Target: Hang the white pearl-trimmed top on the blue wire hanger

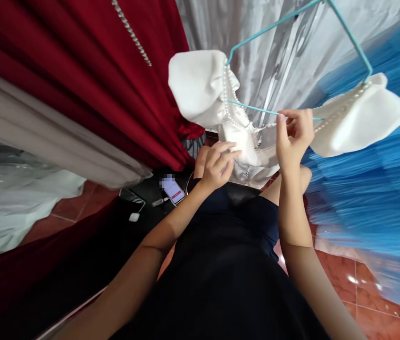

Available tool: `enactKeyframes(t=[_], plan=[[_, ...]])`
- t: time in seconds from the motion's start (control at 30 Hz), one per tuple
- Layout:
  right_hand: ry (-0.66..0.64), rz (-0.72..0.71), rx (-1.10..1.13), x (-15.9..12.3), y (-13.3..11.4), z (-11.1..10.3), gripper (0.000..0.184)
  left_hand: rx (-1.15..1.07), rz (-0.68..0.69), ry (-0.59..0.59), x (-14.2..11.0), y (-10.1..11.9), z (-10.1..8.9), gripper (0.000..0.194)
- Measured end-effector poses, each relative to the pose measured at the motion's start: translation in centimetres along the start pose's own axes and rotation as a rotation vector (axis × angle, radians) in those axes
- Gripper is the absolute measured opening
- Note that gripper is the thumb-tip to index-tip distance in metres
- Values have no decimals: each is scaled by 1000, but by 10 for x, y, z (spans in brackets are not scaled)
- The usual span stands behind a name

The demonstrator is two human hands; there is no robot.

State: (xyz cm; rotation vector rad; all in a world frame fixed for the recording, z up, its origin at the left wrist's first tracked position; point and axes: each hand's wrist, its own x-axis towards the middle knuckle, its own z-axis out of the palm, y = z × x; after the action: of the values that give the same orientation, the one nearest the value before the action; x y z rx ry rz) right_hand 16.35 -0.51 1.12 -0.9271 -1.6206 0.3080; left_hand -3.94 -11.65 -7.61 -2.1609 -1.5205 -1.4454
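Observation:
A white dress with puffed sleeves and pearl trim along its neckline hangs from a light-blue hanger in front of my knees. My right hand is closed in a pinch on the dress's pearl-trimmed neckline, right by the hanger's lower bar; the bar passes behind or through the fingers, I cannot tell which. At the dress's bodice, my left hand lies with its fingers apart, fingertips against the white fabric. The lower part of the dress drops between my knees and is partly hidden.
Red draped cloth hangs on the left beside a pale curtain-like fabric. Blue ruffled tulle fills the right, with silvery-white fabric behind the hanger. A lit phone and a white charger lie on a black surface.

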Motion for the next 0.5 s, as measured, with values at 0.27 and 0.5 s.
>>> enactKeyframes(t=[0.27,0.5], plan=[[56,-40,-72,3,4,9,29,654,-1438,20,-229,-145,-123,78],[13,-30,-76,6,3,6,25,774,-1719,-5,-312,-164,-169,44]])
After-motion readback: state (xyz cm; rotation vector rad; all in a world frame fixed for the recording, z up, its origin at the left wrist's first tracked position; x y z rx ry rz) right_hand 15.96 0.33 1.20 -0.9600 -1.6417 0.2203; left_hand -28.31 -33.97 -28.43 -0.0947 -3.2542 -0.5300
